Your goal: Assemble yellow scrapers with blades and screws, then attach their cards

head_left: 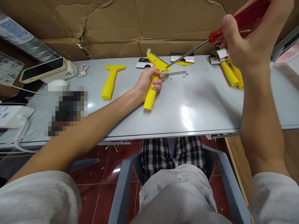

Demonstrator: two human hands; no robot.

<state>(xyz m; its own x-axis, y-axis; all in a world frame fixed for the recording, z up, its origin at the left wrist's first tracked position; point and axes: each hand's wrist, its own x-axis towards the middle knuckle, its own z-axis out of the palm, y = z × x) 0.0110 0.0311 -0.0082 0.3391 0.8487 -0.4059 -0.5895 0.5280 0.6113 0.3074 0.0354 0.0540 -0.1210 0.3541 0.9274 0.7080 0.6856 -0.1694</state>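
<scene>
My left hand (pixel 150 81) is wrapped round the handle of a yellow scraper (pixel 149 99), its wide head tilted up toward the back of the table. In my right hand (pixel 249 40) is a screwdriver with a red handle (pixel 251 14). The screwdriver's metal shaft (pixel 190 52) slopes down to the left, and its tip meets the right part of the scraper's head. Just behind my left fingers lies a thin metal strip (pixel 176 73) with several small screws (pixel 185 75) beside it.
Another yellow scraper piece (pixel 112 81) lies at the left. Yellow scrapers with card labels (pixel 230 71) are piled at the right. Black-and-white cards (pixel 182 57) lie along the back, before a cardboard wall (pixel 112 25). A power bank (pixel 58 70) and a white power strip (pixel 15 115) stand far left.
</scene>
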